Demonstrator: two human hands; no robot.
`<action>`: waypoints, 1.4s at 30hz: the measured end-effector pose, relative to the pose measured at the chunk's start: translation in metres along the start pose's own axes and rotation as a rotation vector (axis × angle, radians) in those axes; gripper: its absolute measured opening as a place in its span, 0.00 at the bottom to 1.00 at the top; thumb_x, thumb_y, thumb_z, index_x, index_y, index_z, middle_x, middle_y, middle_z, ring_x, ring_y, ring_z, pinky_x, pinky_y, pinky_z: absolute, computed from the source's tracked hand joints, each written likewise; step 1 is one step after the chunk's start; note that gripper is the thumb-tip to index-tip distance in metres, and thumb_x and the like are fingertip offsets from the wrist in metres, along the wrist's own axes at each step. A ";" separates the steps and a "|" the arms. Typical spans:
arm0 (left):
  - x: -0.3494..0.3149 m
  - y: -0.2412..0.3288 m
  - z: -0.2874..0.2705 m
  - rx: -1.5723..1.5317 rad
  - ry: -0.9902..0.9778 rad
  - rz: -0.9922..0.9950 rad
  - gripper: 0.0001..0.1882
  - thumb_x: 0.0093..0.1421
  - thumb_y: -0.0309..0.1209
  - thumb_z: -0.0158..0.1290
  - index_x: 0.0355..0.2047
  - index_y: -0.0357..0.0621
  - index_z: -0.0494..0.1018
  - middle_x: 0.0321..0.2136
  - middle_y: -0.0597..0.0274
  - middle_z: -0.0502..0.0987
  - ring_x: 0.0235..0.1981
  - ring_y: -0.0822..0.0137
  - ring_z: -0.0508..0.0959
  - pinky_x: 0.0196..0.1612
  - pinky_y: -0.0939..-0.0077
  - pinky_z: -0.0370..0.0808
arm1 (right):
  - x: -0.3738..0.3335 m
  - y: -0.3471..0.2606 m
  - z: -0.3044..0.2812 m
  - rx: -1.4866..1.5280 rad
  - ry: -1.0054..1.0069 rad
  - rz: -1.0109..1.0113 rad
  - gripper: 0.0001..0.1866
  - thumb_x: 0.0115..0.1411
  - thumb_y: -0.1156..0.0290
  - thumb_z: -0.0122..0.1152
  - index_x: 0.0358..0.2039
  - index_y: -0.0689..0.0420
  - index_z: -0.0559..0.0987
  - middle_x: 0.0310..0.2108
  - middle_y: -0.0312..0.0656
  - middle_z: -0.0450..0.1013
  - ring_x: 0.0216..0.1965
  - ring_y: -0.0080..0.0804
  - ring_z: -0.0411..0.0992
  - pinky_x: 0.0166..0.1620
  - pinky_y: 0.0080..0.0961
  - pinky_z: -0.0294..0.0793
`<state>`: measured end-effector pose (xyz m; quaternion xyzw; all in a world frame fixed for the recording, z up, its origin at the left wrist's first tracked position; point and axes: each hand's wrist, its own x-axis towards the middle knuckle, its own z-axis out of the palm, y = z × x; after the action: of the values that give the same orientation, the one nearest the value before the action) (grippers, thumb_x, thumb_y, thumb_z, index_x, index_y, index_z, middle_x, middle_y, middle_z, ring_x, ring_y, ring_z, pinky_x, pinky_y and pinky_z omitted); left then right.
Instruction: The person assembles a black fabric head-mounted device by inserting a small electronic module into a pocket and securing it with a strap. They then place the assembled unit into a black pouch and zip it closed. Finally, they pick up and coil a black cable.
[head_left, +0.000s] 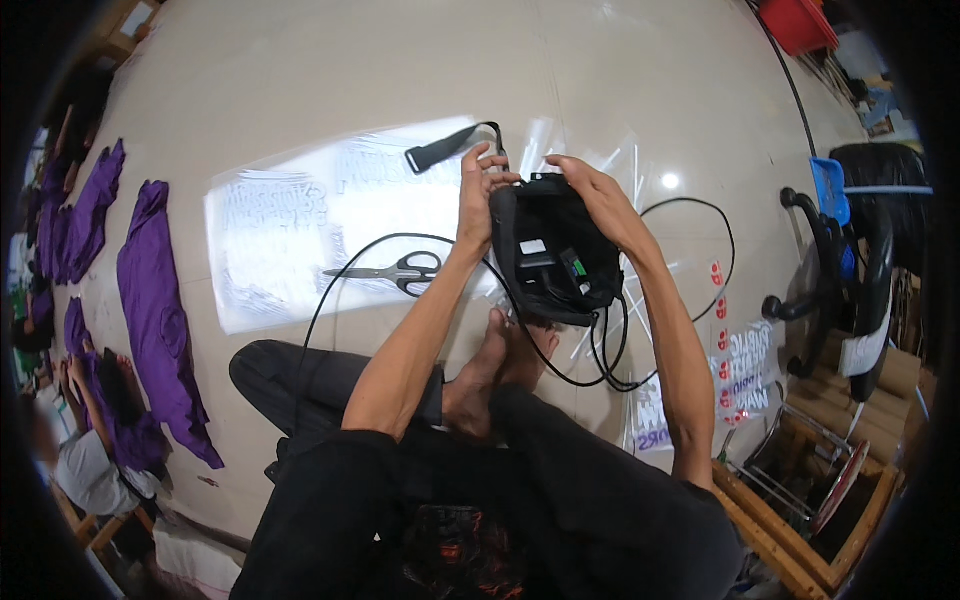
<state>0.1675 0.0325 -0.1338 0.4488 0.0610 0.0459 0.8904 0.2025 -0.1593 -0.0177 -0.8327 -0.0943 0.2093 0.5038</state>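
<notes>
A black fabric pouch (508,240) is held upright in front of me, its mouth turned toward me. My left hand (480,195) grips its left upper edge. My right hand (602,205) holds the right upper edge, fingers partly hidden behind the fabric. Inside the pouch sits a dark device with a small green part (576,266) and a white label (532,247). From the pouch's top a black strap (445,150) with a buckle-like end hangs off to the left. A black cable (610,378) loops below the pouch and around both sides.
Black-handled scissors (405,272) lie on white plastic sheets (265,250) on the tiled floor. Purple garments (160,300) are spread at the left, near other people (95,470). At the right stand a chair base (820,290), a blue dustpan-like item (830,190) and a wooden frame (780,530).
</notes>
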 end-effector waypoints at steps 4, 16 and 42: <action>0.003 -0.002 -0.003 0.054 0.089 0.037 0.36 0.74 0.60 0.34 0.68 0.44 0.56 0.55 0.51 0.66 0.47 0.62 0.75 0.50 0.70 0.75 | 0.066 -0.007 0.012 -0.317 -0.333 -0.149 0.30 0.66 0.46 0.57 0.50 0.61 0.84 0.45 0.51 0.82 0.46 0.45 0.78 0.53 0.34 0.75; 0.001 0.015 0.001 0.110 -0.049 -0.096 0.38 0.77 0.57 0.25 0.49 0.35 0.74 0.36 0.59 0.80 0.37 0.70 0.79 0.45 0.76 0.75 | 0.060 -0.078 0.027 -1.128 -0.416 -0.434 0.09 0.57 0.63 0.67 0.30 0.54 0.89 0.32 0.47 0.83 0.48 0.48 0.76 0.51 0.45 0.73; 0.088 0.021 0.037 0.506 -0.090 -0.003 0.44 0.70 0.72 0.16 0.11 0.50 0.54 0.10 0.75 0.54 0.13 0.76 0.52 0.19 0.76 0.48 | -0.036 -0.068 -0.026 -1.259 -0.213 -0.877 0.07 0.52 0.71 0.62 0.27 0.60 0.84 0.36 0.38 0.74 0.48 0.35 0.72 0.46 0.28 0.78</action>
<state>0.2596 0.0277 -0.1015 0.6587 0.0315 0.0077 0.7517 0.1855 -0.1608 0.0616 -0.8239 -0.5648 -0.0234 -0.0396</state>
